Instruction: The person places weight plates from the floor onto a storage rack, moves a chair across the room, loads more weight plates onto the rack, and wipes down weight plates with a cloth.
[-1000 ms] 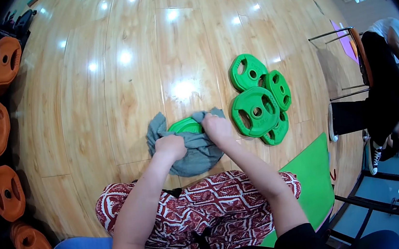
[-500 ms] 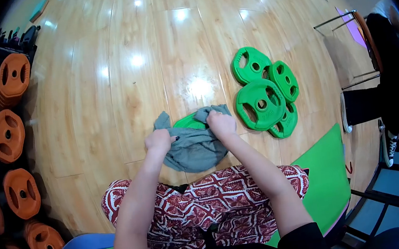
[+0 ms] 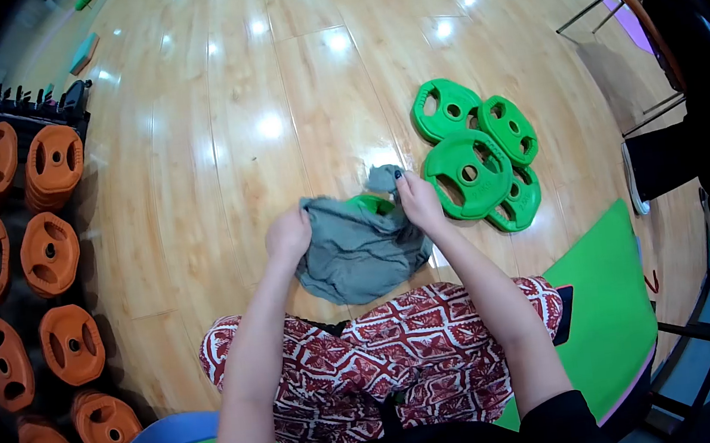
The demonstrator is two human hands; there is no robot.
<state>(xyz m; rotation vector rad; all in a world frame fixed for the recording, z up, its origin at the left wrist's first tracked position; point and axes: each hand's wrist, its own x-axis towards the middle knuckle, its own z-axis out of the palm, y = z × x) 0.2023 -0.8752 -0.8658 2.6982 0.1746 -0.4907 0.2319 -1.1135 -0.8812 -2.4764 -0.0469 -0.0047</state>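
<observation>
A grey-green cloth point(image 3: 360, 251) is stretched between my hands, just in front of my knees. My left hand point(image 3: 289, 234) is closed on its left edge. At the upper right corner my right hand point(image 3: 419, 201) pinches the cloth, with a bunched end sticking up past the fingers. Beneath the cloth lies a green weight plate point(image 3: 370, 203); only a piece of its far rim shows, and the rest is covered.
Several green weight plates point(image 3: 468, 173) lie overlapping to the right. Orange weight plates point(image 3: 50, 253) are racked on the left. A green mat point(image 3: 598, 308) spreads at right, near a seated person's leg point(image 3: 664, 161) and a chair point(image 3: 650, 39).
My hands have moved slightly apart and drawn the cloth wider and flatter. It covers more of the plate's left side. The camera view has shifted a little.
</observation>
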